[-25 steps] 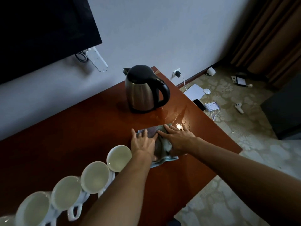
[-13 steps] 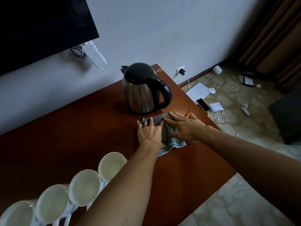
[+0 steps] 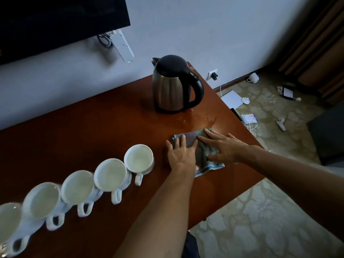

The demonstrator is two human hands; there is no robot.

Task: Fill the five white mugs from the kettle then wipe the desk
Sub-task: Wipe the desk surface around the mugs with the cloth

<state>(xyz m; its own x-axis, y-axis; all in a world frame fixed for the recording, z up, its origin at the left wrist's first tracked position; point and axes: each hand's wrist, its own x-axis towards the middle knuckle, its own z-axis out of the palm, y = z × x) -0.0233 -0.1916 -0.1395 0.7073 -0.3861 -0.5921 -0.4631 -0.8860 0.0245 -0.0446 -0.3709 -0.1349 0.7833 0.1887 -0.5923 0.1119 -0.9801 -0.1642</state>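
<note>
On the table (image 3: 74,127), I see the kettle (image 3: 173,88) far, five mugs (image 3: 138,158) lined left. Both flat, open hands (image 3: 181,153) (image 3: 226,147) press the cloth (image 3: 206,155); a leftward swipe could knock the nearest mug, or miss the wet sheen (image 3: 202,118).

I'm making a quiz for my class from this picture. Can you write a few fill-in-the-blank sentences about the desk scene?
1. Both hands, the left hand and the right hand, press flat on the ____.
2. The white mugs on the desk number ____.
3. The kettle stands ____ on the desk.
4. The kettle's handle is coloured ____.

Missing words: cloth; five; upright; black
</note>
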